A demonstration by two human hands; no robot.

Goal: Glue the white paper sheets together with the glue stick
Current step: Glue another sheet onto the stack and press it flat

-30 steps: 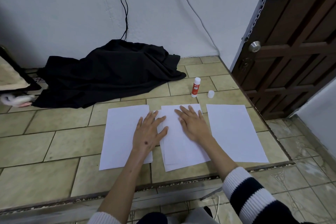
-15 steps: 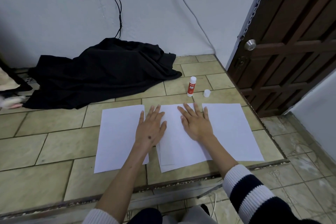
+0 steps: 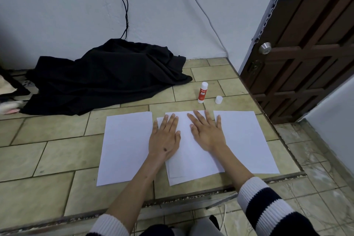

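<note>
Nearest you, your striped sleeves lead out to both hands, which lie flat on the middle stack of white sheets (image 3: 193, 161). Your left hand (image 3: 165, 140) covers the stack's left edge, and its heel overlaps the left sheet (image 3: 124, 147). Your right hand (image 3: 207, 134) rests on the stack's upper right part. The fingers of both hands are straight and spread apart, pressing down and gripping nothing.

At the stack's near edge at least 2 layers show, slightly offset, so I judge 1 pairing is already made and you are smoothing it to set the bond. The left sheet and the right sheet (image 3: 247, 140) lie single on either side, apparently still unglued, so more joining looks to be left. Whether glue is under your palms cannot be seen.

Just beyond the sheets, the glue stick (image 3: 202, 92) stands upright and uncapped, with its white cap (image 3: 218, 100) just beside it on the right.

The surface is a raised floor of beige tiles (image 3: 57, 151), with a step edge near you. Farther back a black cloth (image 3: 103, 78) lies heaped against the pale wall, 2 cables hang down it, and a brown wooden door (image 3: 310, 48) with a metal knob stands at the right.
</note>
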